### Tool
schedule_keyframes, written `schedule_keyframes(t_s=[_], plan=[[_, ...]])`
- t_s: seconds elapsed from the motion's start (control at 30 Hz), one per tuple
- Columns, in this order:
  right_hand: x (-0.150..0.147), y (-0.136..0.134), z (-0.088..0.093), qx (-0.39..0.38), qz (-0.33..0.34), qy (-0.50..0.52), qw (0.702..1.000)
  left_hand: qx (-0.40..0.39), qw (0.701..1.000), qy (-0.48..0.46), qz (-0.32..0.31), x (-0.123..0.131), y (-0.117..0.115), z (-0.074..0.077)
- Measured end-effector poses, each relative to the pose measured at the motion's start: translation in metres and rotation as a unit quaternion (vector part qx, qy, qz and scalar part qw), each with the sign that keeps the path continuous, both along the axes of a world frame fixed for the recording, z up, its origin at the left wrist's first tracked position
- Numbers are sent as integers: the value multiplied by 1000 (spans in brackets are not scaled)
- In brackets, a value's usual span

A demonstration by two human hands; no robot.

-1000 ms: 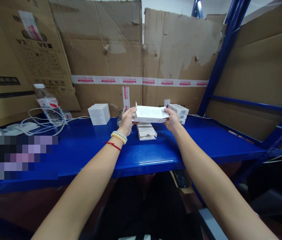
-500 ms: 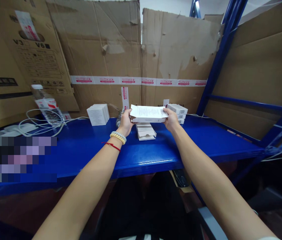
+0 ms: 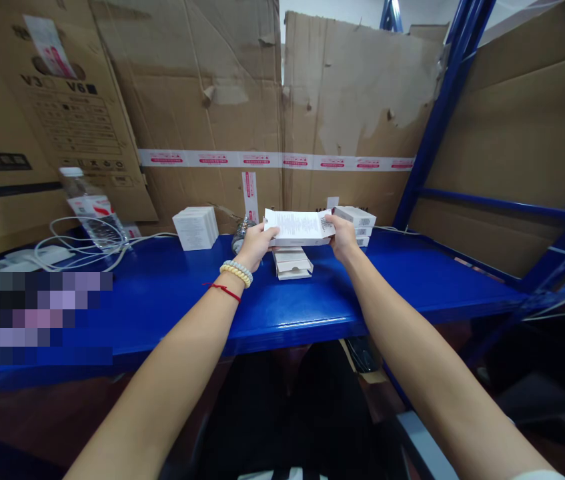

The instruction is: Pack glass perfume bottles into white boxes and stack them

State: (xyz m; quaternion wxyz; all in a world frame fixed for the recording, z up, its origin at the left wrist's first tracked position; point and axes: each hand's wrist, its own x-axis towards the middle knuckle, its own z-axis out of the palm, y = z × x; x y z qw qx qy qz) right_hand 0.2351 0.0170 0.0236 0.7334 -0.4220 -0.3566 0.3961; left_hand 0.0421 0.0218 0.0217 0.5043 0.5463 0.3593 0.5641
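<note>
Both hands hold a white printed carton above the blue shelf, one at each end, with its text side tilted toward me and its end flaps standing out. My left hand grips the left end, thumb lying on the printed face. On the right end, my right hand pinches the carton near its flap. Below the carton lies a small white box with its near end open, partly hidden. A stack of white boxes sits just behind my right hand.
White boxes stand in a row at the back left. A plastic bottle leans among white cables farther left. A dark, shiny roundish item is partly hidden behind my left hand. Cardboard sheets wall the shelf; a blue post rises at right.
My left thumb has come over onto the carton's printed face, and the left hand has shifted slightly right. The carton stays at about the same place.
</note>
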Motion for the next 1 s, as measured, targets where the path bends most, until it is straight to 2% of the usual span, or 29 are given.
schedule_keyframes(t_s=[0.37, 0.6, 0.83, 1.0], plan=[[1, 6, -7, 18, -12, -59, 998, 11, 999, 37, 17, 0, -2, 0], [3, 6, -8, 39, -52, -95, 993, 27, 999, 36, 15, 1, 0, -1], [0, -4, -1, 5, 30, -70, 997, 113, 993, 30, 34, 0, 4, -6], [-2, -6, 0, -1, 48, -35, 998, 116, 993, 30, 16, 1, 3, -6]])
